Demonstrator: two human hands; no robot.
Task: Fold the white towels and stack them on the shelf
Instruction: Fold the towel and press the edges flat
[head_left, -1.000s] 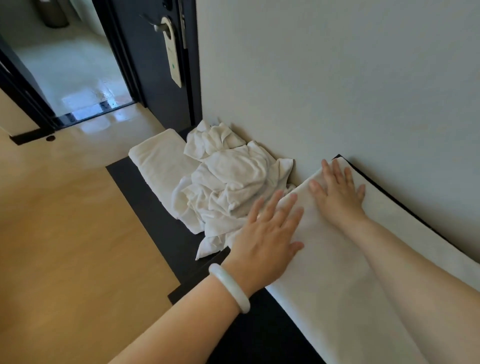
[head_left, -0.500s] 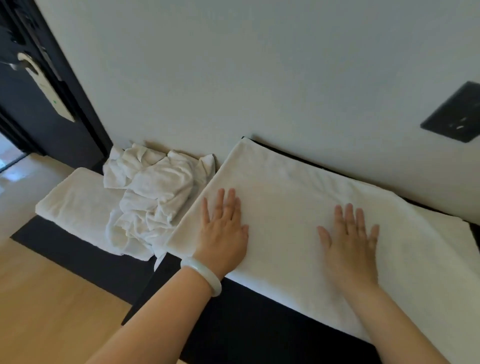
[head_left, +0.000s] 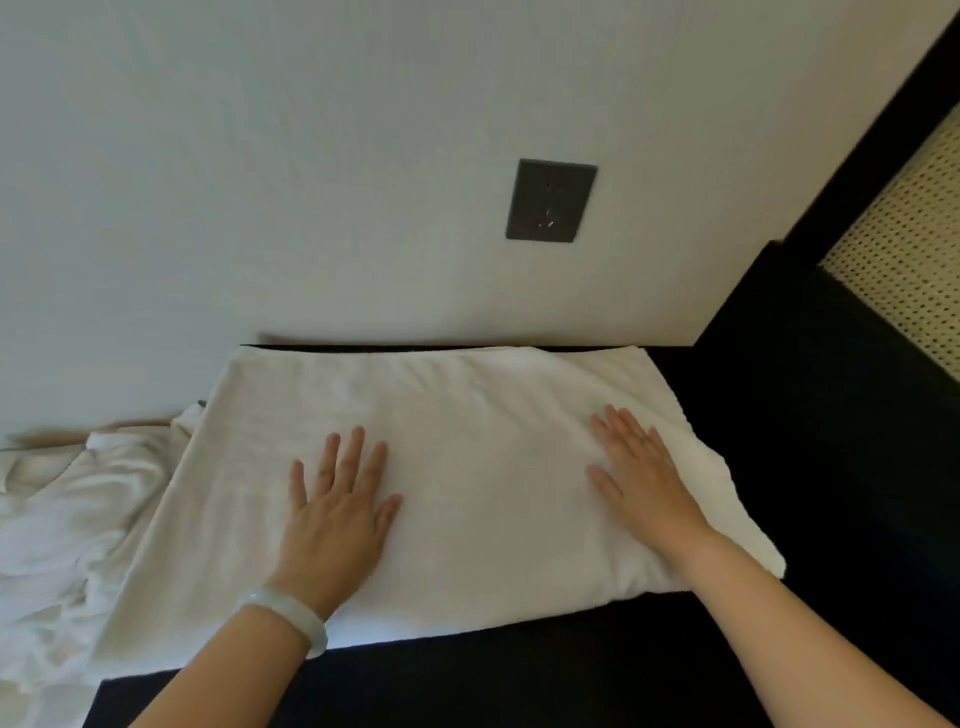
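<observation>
Now I press both hands, left hand (head_left: 335, 519) and right hand (head_left: 641, 475), fingers spread flat, to smooth the towel (head_left: 467, 441) for folding.

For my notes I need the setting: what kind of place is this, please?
Probably a hotel guest room, though I cannot be sure. A flat white towel and a crumpled towel pile lie on a black shelf, below a dark socket plate on a pale wall.

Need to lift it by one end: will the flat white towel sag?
Likely sags: the towel is rumpled at its right edge, by the right hand. Pushed, it would probably bunch like the crumpled pile beside it.
</observation>
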